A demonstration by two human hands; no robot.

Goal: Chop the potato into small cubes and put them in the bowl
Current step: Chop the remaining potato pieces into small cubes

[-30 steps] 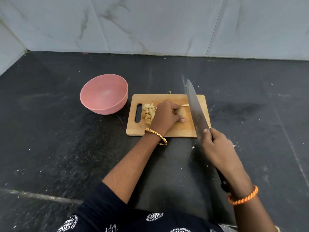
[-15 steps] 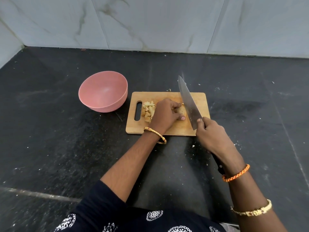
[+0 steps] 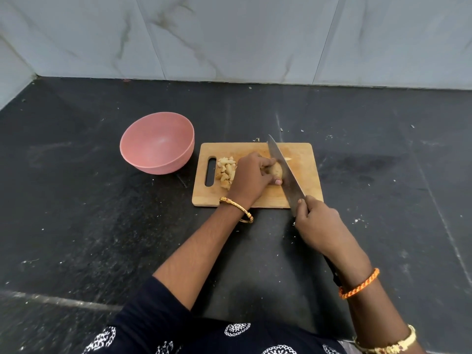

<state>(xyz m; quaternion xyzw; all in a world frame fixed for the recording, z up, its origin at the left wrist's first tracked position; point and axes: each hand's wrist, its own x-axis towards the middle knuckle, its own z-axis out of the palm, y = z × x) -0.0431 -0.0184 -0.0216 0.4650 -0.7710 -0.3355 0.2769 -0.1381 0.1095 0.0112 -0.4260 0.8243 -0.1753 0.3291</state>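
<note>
A wooden cutting board [image 3: 304, 162] lies on the dark counter. My left hand [image 3: 251, 176] presses down on a piece of potato [image 3: 276, 171] at the board's middle. My right hand [image 3: 318, 223] grips the handle of a large knife [image 3: 286, 175], whose blade rests against the right side of the potato, tip pointing away from me. A pile of small potato cubes [image 3: 226, 169] sits by the board's handle slot, left of my left hand. The pink bowl [image 3: 157, 143] stands empty on the counter just left of the board.
A dark stone counter [image 3: 76, 213] runs to a marble-tiled wall [image 3: 229, 34] at the back. Small potato scraps are scattered on the counter right of the board and behind it.
The knife has swung left and down, from hovering right of the potato to lying against it. My right hand moved in toward the board. My left hand kept its hold.
</note>
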